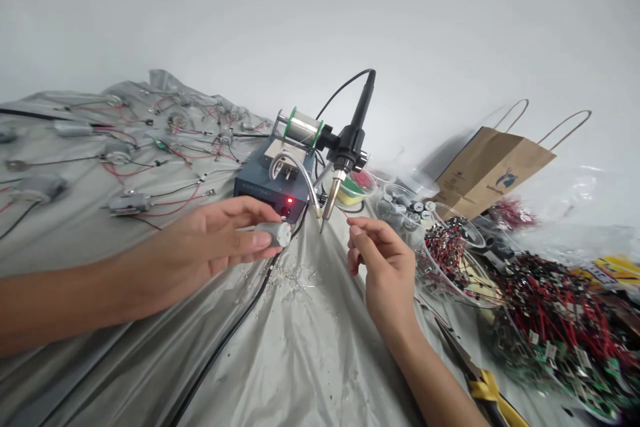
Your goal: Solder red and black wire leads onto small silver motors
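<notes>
No legible wording, only a dark blue logo on the brown paper bag (507,178)

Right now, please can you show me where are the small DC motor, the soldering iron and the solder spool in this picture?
Small DC motor (273,233): head view, on its silver can.
Soldering iron (348,151): head view, on its black body.
Solder spool (303,128): head view, on the silver wire winding.

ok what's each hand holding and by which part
The left hand holds a small metal motor by its can, gripped in the fingers. The right hand pinches what may be a thin wire, too fine to tell.
</notes>
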The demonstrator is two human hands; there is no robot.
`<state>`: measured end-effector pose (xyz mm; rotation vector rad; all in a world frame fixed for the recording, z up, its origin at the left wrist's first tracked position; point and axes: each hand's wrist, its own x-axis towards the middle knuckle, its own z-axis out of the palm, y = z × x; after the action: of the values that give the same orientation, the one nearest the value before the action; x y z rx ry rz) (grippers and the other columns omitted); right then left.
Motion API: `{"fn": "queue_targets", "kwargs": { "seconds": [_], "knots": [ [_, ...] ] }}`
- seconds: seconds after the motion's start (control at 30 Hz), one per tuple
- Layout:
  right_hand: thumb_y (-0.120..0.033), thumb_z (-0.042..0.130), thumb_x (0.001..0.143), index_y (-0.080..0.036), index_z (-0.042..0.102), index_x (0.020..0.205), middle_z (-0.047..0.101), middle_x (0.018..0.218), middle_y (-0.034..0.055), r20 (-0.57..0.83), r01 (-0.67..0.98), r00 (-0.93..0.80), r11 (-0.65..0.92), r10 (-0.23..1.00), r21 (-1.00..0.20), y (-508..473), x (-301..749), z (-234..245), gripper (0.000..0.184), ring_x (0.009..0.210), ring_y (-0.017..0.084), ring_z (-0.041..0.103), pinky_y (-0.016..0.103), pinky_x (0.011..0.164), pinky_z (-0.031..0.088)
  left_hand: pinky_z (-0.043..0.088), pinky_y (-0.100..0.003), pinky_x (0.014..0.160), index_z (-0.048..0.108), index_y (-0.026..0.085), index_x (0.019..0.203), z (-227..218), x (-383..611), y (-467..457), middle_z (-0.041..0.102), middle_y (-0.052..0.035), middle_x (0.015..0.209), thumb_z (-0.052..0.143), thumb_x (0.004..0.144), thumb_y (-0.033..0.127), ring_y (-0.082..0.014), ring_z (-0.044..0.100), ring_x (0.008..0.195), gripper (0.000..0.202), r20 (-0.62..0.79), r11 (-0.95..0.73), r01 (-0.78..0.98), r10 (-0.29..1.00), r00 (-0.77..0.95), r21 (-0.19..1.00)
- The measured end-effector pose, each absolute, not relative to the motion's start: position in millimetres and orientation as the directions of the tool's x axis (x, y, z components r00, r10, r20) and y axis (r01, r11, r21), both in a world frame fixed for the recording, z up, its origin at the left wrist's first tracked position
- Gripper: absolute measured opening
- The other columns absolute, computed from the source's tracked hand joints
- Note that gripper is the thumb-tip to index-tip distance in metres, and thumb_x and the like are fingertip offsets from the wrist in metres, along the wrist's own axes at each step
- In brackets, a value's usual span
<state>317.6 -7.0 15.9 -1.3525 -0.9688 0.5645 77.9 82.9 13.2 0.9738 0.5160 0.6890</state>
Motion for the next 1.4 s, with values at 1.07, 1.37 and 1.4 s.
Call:
{"fn": "queue_targets", "kwargs": {
  "seconds": [1.07,1.37,1.4],
  "knots": [
    [-0.039,0.082,0.085,-0.020,0.076,0.089,0.057,0.056,-0.0059,0.196,0.140,0.459,0.148,0.866,-0.979,-10.5,311.2,18.7,0.020,0.044,0.009,0.049,0.022,0.044,0.039,0.064,-0.018,0.085,0.083,0.025,0.103,11.3,81.2,82.2,0.072,0.0042,0.093,0.098,0.079,0.044,-0.0103,0.072,0.085,0.034,-0.111,0.304,-0.226,0.788,0.605,0.925],
    [-0.036,0.087,0.083,-0.023,0.084,0.086,0.058,0.054,-0.0038,0.295,0.238,0.472,0.202,0.831,-0.950,-13.9,313.0,19.5,0.014,0.044,0.010,0.047,0.024,0.044,0.040,0.059,-0.011,0.077,0.083,0.029,0.105,6.5,82.6,81.5,0.079,0.0060,0.089,0.098,0.079,0.044,-0.0095,0.078,0.084,0.034,-0.137,0.342,-0.204,0.753,0.643,0.917],
    [-0.036,0.086,0.085,-0.023,0.083,0.086,0.056,0.052,-0.0045,0.315,0.251,0.472,0.217,0.823,-0.943,-14.2,313.5,19.1,0.013,0.044,0.010,0.045,0.024,0.044,0.039,0.059,-0.012,0.077,0.082,0.030,0.106,6.3,82.8,81.1,0.081,0.0055,0.089,0.098,0.080,0.042,-0.0105,0.078,0.086,0.033,-0.127,0.336,-0.208,0.749,0.650,0.919]
  ]
}}
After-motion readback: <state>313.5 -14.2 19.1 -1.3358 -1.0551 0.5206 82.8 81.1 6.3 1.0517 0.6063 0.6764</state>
